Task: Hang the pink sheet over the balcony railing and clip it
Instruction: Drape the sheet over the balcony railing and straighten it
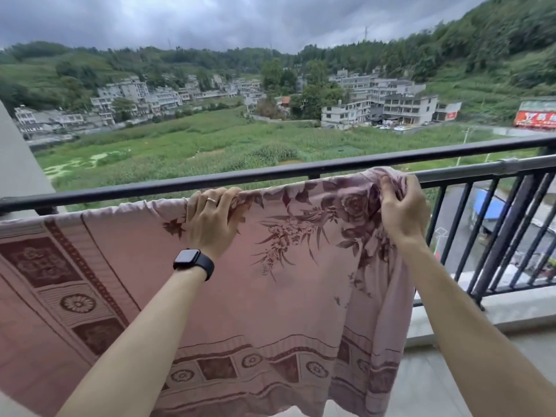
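Observation:
The pink sheet, printed with dark red flowers and border squares, hangs draped over the inner rail of the black balcony railing, from the left edge to right of centre. My left hand grips the sheet's top fold over the rail, fingers curled round it; it wears a ring, and a black watch sits on the wrist. My right hand pinches a bunched part of the sheet at its right end, on the rail. No clip is visible.
A second, higher black rail runs behind the sheet. Vertical bars and a thick post fill the right side above a concrete kerb. A grey wall stands at the left. Fields and buildings lie far below.

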